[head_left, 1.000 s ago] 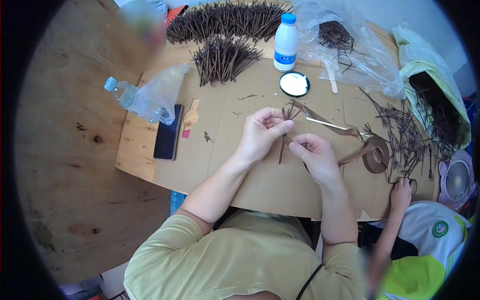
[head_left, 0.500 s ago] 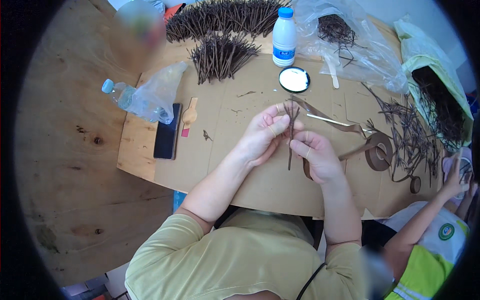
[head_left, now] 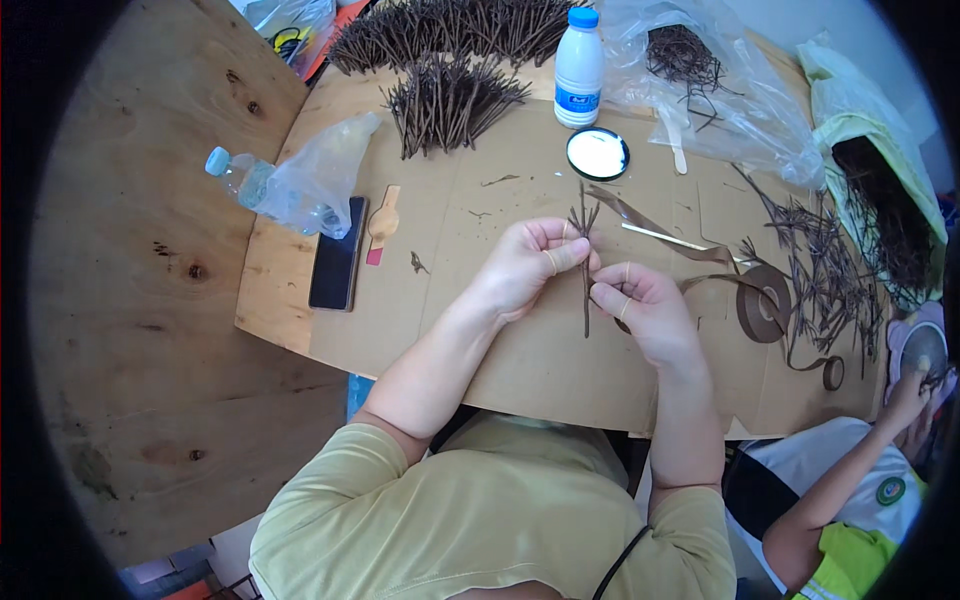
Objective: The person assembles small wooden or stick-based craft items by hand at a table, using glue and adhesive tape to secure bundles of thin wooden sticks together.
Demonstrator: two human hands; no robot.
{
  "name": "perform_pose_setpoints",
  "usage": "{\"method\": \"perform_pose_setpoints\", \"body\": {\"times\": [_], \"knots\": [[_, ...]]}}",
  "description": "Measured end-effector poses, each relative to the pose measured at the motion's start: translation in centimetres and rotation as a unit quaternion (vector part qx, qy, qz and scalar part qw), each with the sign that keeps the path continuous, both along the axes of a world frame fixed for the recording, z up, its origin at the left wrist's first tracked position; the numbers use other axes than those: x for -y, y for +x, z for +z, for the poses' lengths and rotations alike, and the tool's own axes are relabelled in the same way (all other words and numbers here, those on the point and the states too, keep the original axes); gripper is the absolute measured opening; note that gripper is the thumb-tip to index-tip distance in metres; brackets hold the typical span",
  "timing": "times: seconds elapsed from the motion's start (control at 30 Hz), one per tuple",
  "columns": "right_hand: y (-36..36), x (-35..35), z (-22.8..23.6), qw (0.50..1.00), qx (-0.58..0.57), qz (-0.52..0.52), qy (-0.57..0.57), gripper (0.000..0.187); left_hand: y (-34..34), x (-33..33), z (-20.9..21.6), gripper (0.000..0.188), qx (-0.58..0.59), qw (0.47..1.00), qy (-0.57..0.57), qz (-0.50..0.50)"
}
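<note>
Over the cardboard, my left hand (head_left: 535, 268) is closed, pinching a small brown branched twig (head_left: 586, 315) between thumb and fingers. The twig stands upright, its forked tips above the thumb and its bare stem below. My right hand (head_left: 648, 308) is closed beside the stem, thumb against fingers. A bit of brown tape shows under its fingertips, and a strip runs behind that hand toward a brown tape roll (head_left: 762, 304) on the right. Another length of brown tape (head_left: 660, 228) lies beyond my hands, alongside a thin pale stick (head_left: 662, 238).
Upright twig bundles (head_left: 450, 105) stand at the back. A white bottle (head_left: 578, 75) and a round dish of white paste (head_left: 598, 154) are ahead. At left lie a phone (head_left: 336, 262) and plastic bottle (head_left: 240, 178); at right, loose twigs (head_left: 822, 260) and another person's arm (head_left: 835, 490).
My right hand has shifted slightly right, and less tape hangs below it. My left hand still pinches the twig. The view has shifted slightly; the other person's hand at right has moved lower.
</note>
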State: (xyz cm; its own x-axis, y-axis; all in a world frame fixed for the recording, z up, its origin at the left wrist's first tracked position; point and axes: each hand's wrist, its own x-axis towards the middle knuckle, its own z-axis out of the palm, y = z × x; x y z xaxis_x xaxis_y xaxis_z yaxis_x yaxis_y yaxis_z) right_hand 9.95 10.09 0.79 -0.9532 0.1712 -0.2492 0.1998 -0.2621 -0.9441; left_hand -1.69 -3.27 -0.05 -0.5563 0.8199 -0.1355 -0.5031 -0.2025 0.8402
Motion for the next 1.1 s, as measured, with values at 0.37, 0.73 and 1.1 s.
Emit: {"method": "perform_pose_setpoints", "body": {"times": [0.37,0.73,1.1], "knots": [[-0.1,0.1,-0.5,0.996,0.003,0.018,-0.085,0.011,0.4,-0.4,1.0,0.040,0.106,0.991,0.071,-0.039],[0.1,-0.7,0.1,0.998,0.043,0.036,-0.024,0.014,0.1,-0.1,0.0,0.015,0.039,0.999,0.025,0.003],[-0.3,0.2,-0.1,0.992,-0.006,0.052,-0.113,0.011,0.4,-0.4,0.0,0.027,0.175,0.975,0.124,-0.065]]}}
